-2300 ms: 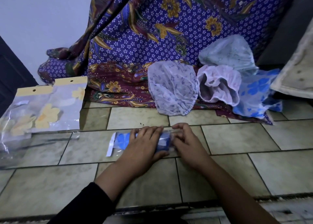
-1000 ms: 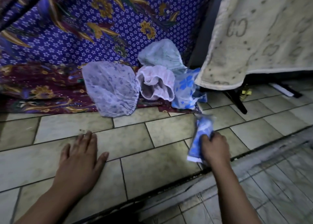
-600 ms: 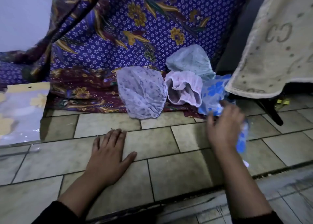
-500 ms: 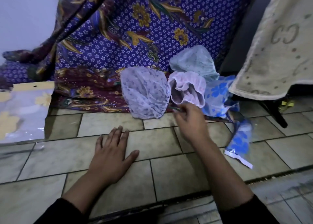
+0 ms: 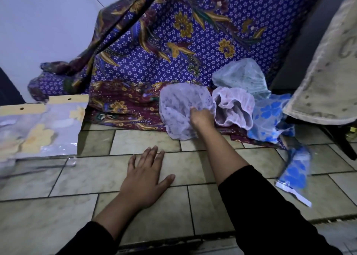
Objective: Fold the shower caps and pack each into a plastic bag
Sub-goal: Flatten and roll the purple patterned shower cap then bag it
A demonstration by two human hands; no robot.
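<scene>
1. Right hand (image 5: 201, 117): closed on the lavender shower cap (image 5: 183, 108), pinching its crinkled plastic near the elastic edge. Cap lies partly on the batik cloth (image 5: 173, 48), partly on the tiled floor (image 5: 96, 175).
2. Left hand (image 5: 144, 179): flat, palm down on the tiles, fingers spread, gripping nothing.
3. Pink cap (image 5: 233, 108), pale green cap (image 5: 241, 77), blue-flowered cap (image 5: 270, 119): bunched just right of the lavender one.
4. Packed blue-flowered cap in its plastic bag (image 5: 295, 173): on the floor, far right.
5. Empty bags with yellow header cards (image 5: 40, 127): far left.
</scene>
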